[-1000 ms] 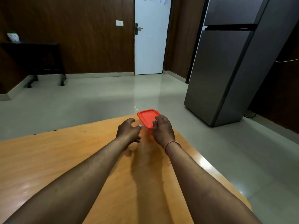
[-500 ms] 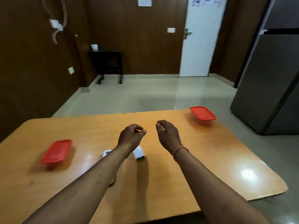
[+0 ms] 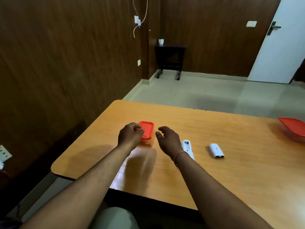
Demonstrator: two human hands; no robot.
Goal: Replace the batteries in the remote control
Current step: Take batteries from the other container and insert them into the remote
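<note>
A glossy orange wooden table (image 3: 214, 171) stands in a room of dark wood panelling, with a second red-lidded container (image 3: 293, 129) far off at its right edge. The white plastic remote control (image 3: 187, 146) lies open-backed beside the right wrist, its white battery cover (image 3: 216, 150) set apart to the right, probably to leave the bay free. The left hand (image 3: 129, 138) curls its fingertips at the near edge of the small red-lidded plastic box (image 3: 146, 132), seemingly to open it, though whether they grip the lid I cannot tell; the right hand (image 3: 168, 140) hovers beside it, fingers loosely spread and empty.
</note>
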